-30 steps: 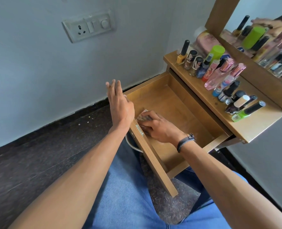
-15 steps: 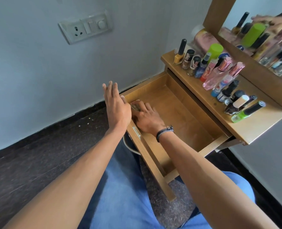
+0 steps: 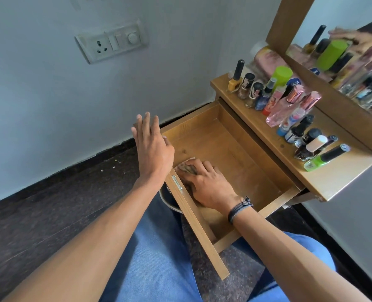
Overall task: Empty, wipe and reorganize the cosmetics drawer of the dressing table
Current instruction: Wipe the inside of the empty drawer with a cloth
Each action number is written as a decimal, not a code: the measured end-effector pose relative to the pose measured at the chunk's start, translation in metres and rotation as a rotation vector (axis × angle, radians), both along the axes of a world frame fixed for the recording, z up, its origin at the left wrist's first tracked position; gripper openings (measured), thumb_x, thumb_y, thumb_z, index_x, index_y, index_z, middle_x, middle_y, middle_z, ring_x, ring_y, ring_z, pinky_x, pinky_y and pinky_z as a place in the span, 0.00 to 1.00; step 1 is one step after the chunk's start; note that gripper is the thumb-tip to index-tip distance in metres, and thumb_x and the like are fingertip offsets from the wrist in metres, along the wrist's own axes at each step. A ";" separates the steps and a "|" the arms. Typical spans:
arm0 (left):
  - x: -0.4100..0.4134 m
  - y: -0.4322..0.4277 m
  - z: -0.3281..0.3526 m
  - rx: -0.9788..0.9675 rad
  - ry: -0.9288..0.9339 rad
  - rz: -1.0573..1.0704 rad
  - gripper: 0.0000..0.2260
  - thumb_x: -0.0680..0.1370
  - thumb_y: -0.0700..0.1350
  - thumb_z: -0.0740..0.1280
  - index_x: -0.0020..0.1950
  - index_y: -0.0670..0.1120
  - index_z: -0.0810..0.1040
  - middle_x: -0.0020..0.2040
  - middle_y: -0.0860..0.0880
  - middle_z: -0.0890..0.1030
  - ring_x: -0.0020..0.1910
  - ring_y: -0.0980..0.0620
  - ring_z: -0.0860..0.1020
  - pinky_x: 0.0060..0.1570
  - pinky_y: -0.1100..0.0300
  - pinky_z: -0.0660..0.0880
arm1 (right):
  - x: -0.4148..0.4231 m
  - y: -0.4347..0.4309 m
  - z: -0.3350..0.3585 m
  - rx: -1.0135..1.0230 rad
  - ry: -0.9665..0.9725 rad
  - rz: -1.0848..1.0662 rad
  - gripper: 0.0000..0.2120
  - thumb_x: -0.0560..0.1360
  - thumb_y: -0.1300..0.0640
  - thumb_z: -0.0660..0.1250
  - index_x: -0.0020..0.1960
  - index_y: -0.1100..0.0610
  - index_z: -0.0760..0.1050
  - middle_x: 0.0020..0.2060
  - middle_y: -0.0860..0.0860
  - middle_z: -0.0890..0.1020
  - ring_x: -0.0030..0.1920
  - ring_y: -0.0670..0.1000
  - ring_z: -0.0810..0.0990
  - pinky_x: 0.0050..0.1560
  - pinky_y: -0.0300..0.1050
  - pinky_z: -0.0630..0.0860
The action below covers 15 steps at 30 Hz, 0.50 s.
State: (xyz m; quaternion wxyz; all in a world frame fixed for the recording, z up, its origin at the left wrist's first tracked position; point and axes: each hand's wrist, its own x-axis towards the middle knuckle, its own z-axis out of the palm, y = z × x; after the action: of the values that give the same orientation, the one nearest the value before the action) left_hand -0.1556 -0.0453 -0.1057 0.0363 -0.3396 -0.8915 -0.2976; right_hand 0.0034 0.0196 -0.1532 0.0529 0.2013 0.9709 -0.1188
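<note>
Cosmetics drawer (image 3: 228,147): pulled fully out from under the desk (image 3: 333,179), over the person's lap, holding nothing but the wiping hand and its cloth.

- Cloth (image 3: 186,166): a small crumpled rag on the drawer floor, under the fingertips of the right hand, against the inside of the front panel (image 3: 193,219).
- Right hand (image 3: 209,184): fingers spread and laid flat, pressing the cloth down. Half a second ago it was up in the corner directly beneath the left hand. It has now slid back along the front panel towards the person, close to where it was a second ago, so one to-and-fro stroke is done.
- Left hand (image 3: 153,147): fingers straight and together, gripping nothing, palm resting on the drawer's front corner. It has stayed there, bracing the drawer.
- Beyond the right hand: bare, unwiped-looking drawer floor.
- Farther out, on the desk: nail-polish bottles (image 3: 245,88), pink perfume bottles (image 3: 283,107) and one green bottle (image 3: 320,160) lying down.

Status, as judged: emptying is complete, wiping is in progress along the near strip, and restocking has not begun.
</note>
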 end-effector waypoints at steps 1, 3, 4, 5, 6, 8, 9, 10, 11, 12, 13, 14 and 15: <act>0.000 0.000 0.000 -0.019 0.013 -0.010 0.26 0.81 0.36 0.60 0.80 0.41 0.60 0.82 0.42 0.55 0.82 0.45 0.47 0.77 0.52 0.37 | -0.003 0.002 0.000 -0.002 0.004 -0.003 0.27 0.81 0.51 0.59 0.78 0.38 0.60 0.71 0.51 0.63 0.65 0.56 0.63 0.66 0.53 0.67; -0.001 0.001 0.000 -0.051 0.021 -0.019 0.26 0.82 0.36 0.60 0.80 0.41 0.60 0.81 0.41 0.56 0.81 0.45 0.49 0.79 0.50 0.40 | -0.016 0.010 -0.001 -0.001 0.009 -0.015 0.27 0.80 0.52 0.60 0.78 0.38 0.62 0.70 0.51 0.63 0.65 0.55 0.63 0.66 0.53 0.67; -0.001 0.001 0.000 -0.067 0.023 -0.022 0.26 0.82 0.36 0.60 0.80 0.41 0.59 0.81 0.41 0.57 0.81 0.45 0.50 0.79 0.50 0.40 | -0.024 0.015 -0.003 0.000 0.014 -0.029 0.27 0.80 0.53 0.60 0.78 0.39 0.63 0.70 0.52 0.63 0.64 0.55 0.63 0.66 0.53 0.68; -0.001 0.001 0.000 -0.080 0.023 -0.024 0.26 0.82 0.37 0.59 0.80 0.40 0.60 0.81 0.41 0.57 0.81 0.45 0.50 0.79 0.50 0.41 | -0.032 0.021 -0.004 -0.003 0.022 -0.049 0.27 0.80 0.53 0.61 0.78 0.41 0.64 0.70 0.52 0.63 0.65 0.55 0.63 0.66 0.53 0.68; -0.001 0.001 0.000 -0.087 0.021 -0.027 0.26 0.82 0.37 0.59 0.80 0.40 0.60 0.81 0.41 0.58 0.81 0.45 0.51 0.80 0.50 0.42 | -0.040 0.028 -0.005 -0.010 0.030 -0.072 0.26 0.80 0.53 0.62 0.77 0.42 0.66 0.71 0.52 0.63 0.66 0.55 0.63 0.67 0.53 0.67; -0.001 0.002 0.001 -0.092 0.012 -0.027 0.25 0.81 0.37 0.59 0.79 0.40 0.60 0.81 0.41 0.58 0.81 0.45 0.51 0.80 0.50 0.43 | -0.052 0.044 -0.007 -0.020 0.058 -0.107 0.25 0.80 0.54 0.63 0.76 0.44 0.68 0.73 0.52 0.63 0.68 0.56 0.64 0.69 0.54 0.68; 0.000 0.002 0.001 -0.092 0.008 -0.024 0.25 0.81 0.37 0.59 0.79 0.40 0.60 0.81 0.41 0.58 0.81 0.46 0.51 0.80 0.51 0.43 | -0.056 0.051 -0.008 -0.026 0.083 -0.115 0.26 0.80 0.56 0.64 0.76 0.44 0.68 0.74 0.51 0.63 0.70 0.56 0.65 0.69 0.54 0.69; 0.000 0.002 0.002 -0.092 0.004 -0.023 0.25 0.82 0.37 0.59 0.79 0.40 0.60 0.81 0.42 0.58 0.81 0.46 0.52 0.80 0.51 0.43 | -0.058 0.059 -0.008 -0.044 0.110 -0.119 0.26 0.80 0.59 0.65 0.76 0.43 0.69 0.75 0.51 0.63 0.70 0.57 0.66 0.70 0.55 0.69; 0.000 0.001 0.001 -0.090 0.001 -0.022 0.25 0.82 0.37 0.58 0.80 0.40 0.60 0.81 0.42 0.58 0.81 0.46 0.52 0.80 0.51 0.43 | -0.059 0.065 -0.008 -0.065 0.132 -0.119 0.26 0.80 0.60 0.65 0.75 0.43 0.69 0.75 0.51 0.64 0.70 0.57 0.67 0.71 0.55 0.69; 0.000 0.001 0.001 -0.090 -0.001 -0.023 0.25 0.82 0.37 0.58 0.80 0.40 0.60 0.81 0.42 0.58 0.81 0.46 0.51 0.80 0.52 0.43 | -0.059 0.069 -0.009 -0.085 0.150 -0.116 0.26 0.80 0.60 0.66 0.75 0.43 0.70 0.75 0.51 0.65 0.70 0.58 0.68 0.71 0.55 0.69; -0.001 0.002 0.000 -0.091 -0.003 -0.025 0.25 0.82 0.37 0.58 0.80 0.40 0.59 0.81 0.42 0.58 0.81 0.47 0.51 0.80 0.52 0.43 | -0.058 0.073 -0.010 -0.103 0.169 -0.113 0.25 0.80 0.60 0.66 0.74 0.43 0.71 0.74 0.52 0.65 0.69 0.59 0.69 0.71 0.54 0.68; -0.002 0.002 0.000 -0.094 -0.006 -0.028 0.26 0.82 0.37 0.58 0.80 0.40 0.59 0.81 0.43 0.57 0.81 0.47 0.51 0.80 0.52 0.43 | -0.056 0.078 -0.011 -0.119 0.192 -0.117 0.24 0.80 0.59 0.66 0.74 0.44 0.72 0.74 0.52 0.66 0.69 0.60 0.69 0.71 0.54 0.67; -0.002 0.002 0.000 -0.096 -0.010 -0.030 0.26 0.82 0.38 0.58 0.80 0.41 0.59 0.81 0.43 0.57 0.81 0.47 0.51 0.80 0.53 0.43 | -0.053 0.083 -0.013 -0.135 0.217 -0.130 0.23 0.80 0.60 0.66 0.73 0.45 0.73 0.74 0.53 0.66 0.69 0.60 0.69 0.71 0.53 0.67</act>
State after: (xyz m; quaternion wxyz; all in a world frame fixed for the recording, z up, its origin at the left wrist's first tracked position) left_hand -0.1579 -0.0433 -0.1057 0.0109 -0.3526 -0.8999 -0.2565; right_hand -0.0497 0.1022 -0.1660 -0.0470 0.2459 0.9455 -0.2081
